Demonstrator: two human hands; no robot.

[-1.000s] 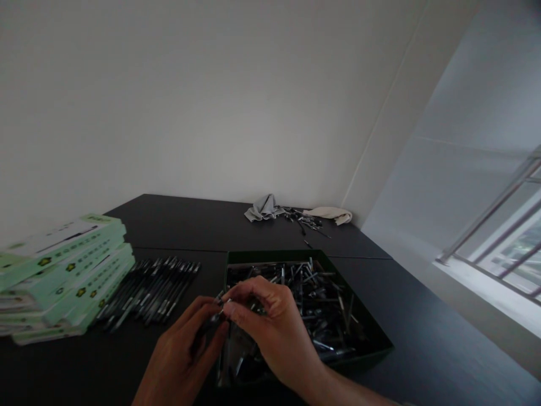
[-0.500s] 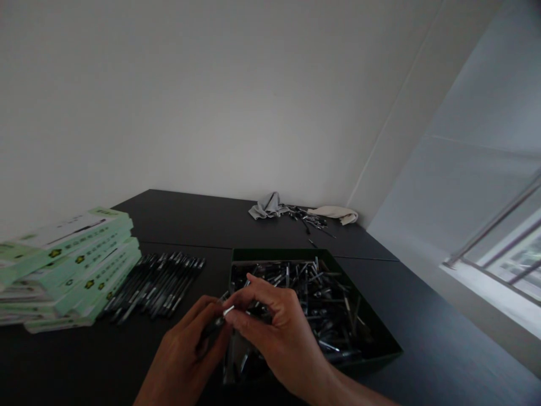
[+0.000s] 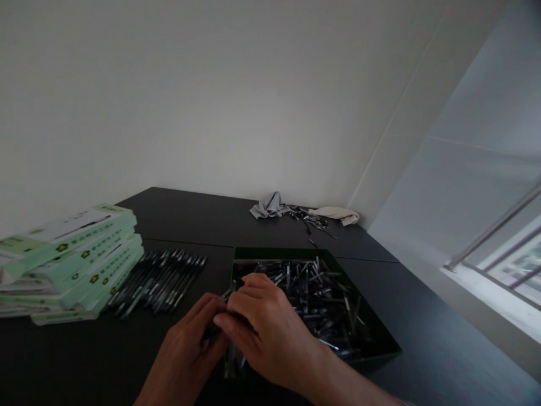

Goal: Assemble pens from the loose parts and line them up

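Note:
My left hand (image 3: 188, 352) and my right hand (image 3: 264, 332) meet over the near left corner of a dark green box (image 3: 380, 338) that is full of black and silver pen parts (image 3: 315, 293). Both hands are closed, fingertips pinched together on a small dark pen piece (image 3: 224, 297) between them. Most of that piece is hidden by my fingers. A row of assembled black pens (image 3: 158, 279) lies on the table just left of the box.
A stack of pale green flat boxes (image 3: 70, 256) sits at the left on the black table (image 3: 190, 217). At the far back lie a grey cloth (image 3: 266, 206), loose pen parts (image 3: 306, 217) and a cream cloth (image 3: 338, 213). A window with rails is at the right.
My right hand's fingers have curled down tighter over the pen piece, covering the pale tip that showed before. The view has shifted slightly.

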